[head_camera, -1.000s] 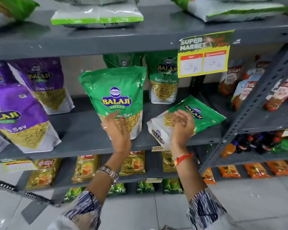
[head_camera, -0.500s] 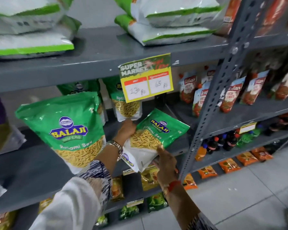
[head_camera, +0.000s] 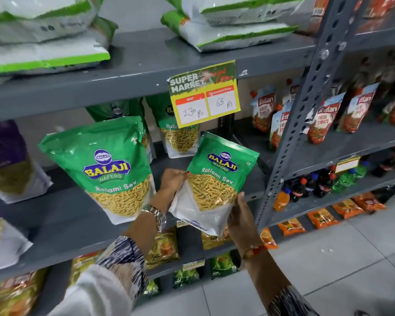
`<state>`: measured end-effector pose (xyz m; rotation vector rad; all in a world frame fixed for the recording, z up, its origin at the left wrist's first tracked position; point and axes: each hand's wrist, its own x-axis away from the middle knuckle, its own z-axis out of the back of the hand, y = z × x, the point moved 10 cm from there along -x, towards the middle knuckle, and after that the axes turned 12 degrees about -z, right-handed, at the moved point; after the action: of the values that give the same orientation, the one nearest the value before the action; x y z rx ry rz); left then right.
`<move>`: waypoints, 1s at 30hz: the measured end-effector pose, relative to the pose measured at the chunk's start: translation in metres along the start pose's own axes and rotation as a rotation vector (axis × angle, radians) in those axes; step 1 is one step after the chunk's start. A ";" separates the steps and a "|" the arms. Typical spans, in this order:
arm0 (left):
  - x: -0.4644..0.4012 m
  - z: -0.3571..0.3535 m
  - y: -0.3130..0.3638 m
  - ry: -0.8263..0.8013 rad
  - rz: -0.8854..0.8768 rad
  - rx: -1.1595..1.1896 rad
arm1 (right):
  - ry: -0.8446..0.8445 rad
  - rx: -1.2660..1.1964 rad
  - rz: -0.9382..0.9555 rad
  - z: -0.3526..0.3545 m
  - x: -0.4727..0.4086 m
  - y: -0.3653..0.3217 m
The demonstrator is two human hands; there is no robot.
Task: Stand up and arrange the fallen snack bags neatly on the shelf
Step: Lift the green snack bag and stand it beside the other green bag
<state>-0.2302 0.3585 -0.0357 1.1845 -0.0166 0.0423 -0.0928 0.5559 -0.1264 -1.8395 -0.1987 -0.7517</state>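
right, the green ratlami sev bag [head_camera: 217,183] was up off the middle shelf [head_camera: 66,215], tilted with its top toward one o'clock, its white bottom hanging out past the shelf's front edge. the hands were apart and both clamped on that bag: the left hand [head_camera: 172,181] pinched its left edge at about nine o'clock, thumb on the front, and the right hand [head_camera: 242,217] cupped the lower right corner at about five o'clock.

it looked a light thing, a soft film pouch with loose sev inside, so the filling would likely slump toward whichever end was low. the glossy face caught the light, which suggested a slippery skin; a squeeze in the middle might crush the sticks. the side seams and the flat bottom gusset seemed the firm places to hold, much as the hands had it.

at nine o'clock from it, just beside the left wrist, the larger green bag [head_camera: 100,169] stood on the same shelf, leaning a little. at twelve o'clock hung the yellow price tag [head_camera: 204,94], with another green bag [head_camera: 180,137] upright behind. the open spot at the shelf's right end looked the likely place.
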 end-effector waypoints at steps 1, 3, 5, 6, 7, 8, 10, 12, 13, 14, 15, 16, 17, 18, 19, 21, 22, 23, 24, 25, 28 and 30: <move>0.011 0.006 -0.003 0.042 0.003 0.036 | -0.043 -0.052 0.022 0.001 -0.007 0.003; 0.036 0.015 -0.009 0.086 -0.002 0.097 | -0.117 -0.290 0.024 -0.004 0.008 -0.009; 0.055 0.020 -0.014 0.093 -0.001 0.142 | -0.201 -0.404 0.021 -0.010 0.019 -0.014; 0.064 0.022 -0.013 0.094 -0.020 0.172 | -0.206 -0.407 0.037 -0.009 0.024 -0.011; 0.074 0.024 -0.009 0.092 -0.040 0.190 | -0.181 -0.395 0.042 -0.004 0.028 -0.008; 0.083 0.027 -0.004 0.095 -0.065 0.209 | -0.167 -0.395 0.031 -0.001 0.032 -0.003; 0.107 0.036 0.004 0.100 -0.090 0.226 | -0.139 -0.365 0.030 0.006 0.048 0.001; 0.132 0.045 0.015 0.113 -0.132 0.264 | -0.078 -0.298 0.090 0.013 0.066 -0.006; 0.145 0.051 0.018 0.119 -0.148 0.298 | -0.029 -0.271 0.136 0.016 0.078 -0.012; 0.158 0.056 0.020 0.119 -0.153 0.335 | 0.028 -0.258 0.195 0.019 0.096 -0.020; 0.169 0.061 0.020 0.117 -0.157 0.374 | 0.087 -0.252 0.263 0.021 0.114 -0.030; 0.180 0.066 0.020 0.123 -0.165 0.414 | 0.141 -0.243 0.330 0.023 0.132 -0.040; 0.190 0.072 0.020 0.139 -0.174 0.453 | 0.174 -0.231 0.396 0.022 0.150 -0.047; 0.199 0.079 0.021 0.160 -0.181 0.490 | 0.191 -0.225 0.448 0.021 0.165 -0.054; 0.208 0.086 0.024 0.180 -0.201 0.529 | 0.195 -0.224 0.483 0.017 0.179 -0.058; 0.221 0.098 0.035 0.195 -0.251 0.601 | 0.174 -0.227 0.521 0.010 0.198 -0.066; 0.227 0.103 0.043 0.198 -0.276 0.627 | 0.163 -0.223 0.537 0.007 0.205 -0.072; 0.229 0.107 0.049 0.195 -0.305 0.643 | 0.148 -0.221 0.554 0.004 0.212 -0.077; 0.231 0.112 0.054 0.196 -0.323 0.655 | 0.131 -0.221 0.569 0.002 0.218 -0.082; 0.230 0.115 0.054 0.189 -0.337 0.672 | 0.109 -0.222 0.583 0.001 0.223 -0.085; 0.258 0.153 0.054 0.216 -0.404 0.719 | 0.043 -0.183 0.620 -0.022 0.263 -0.074; 0.258 0.154 0.053 0.217 -0.414 0.726 | 0.046 -0.191 0.621 -0.022 0.263 -0.073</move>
<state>0.0269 0.2424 0.0804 1.8801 0.4689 -0.2041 0.0708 0.5091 0.0884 -1.9094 0.4734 -0.3809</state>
